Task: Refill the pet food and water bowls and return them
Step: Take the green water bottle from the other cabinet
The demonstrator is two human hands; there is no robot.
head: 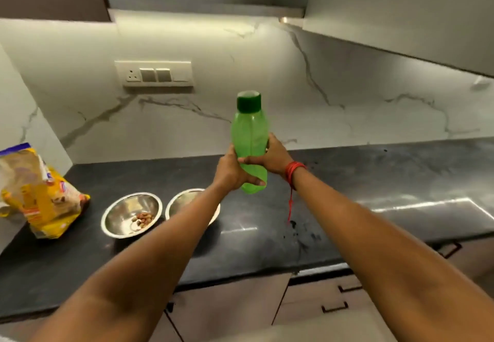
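Gripping a green bottle [250, 138] upright, both hands [232, 170] [272, 156] hover over the dark countertop [347, 181] below marble-look wall [347, 87].

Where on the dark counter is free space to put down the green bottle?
The counter is bare to the right of the right bowl, up to the marble wall. The left part is crowded: the food bag, then the left bowl, close together. Both hands hold the bottle.
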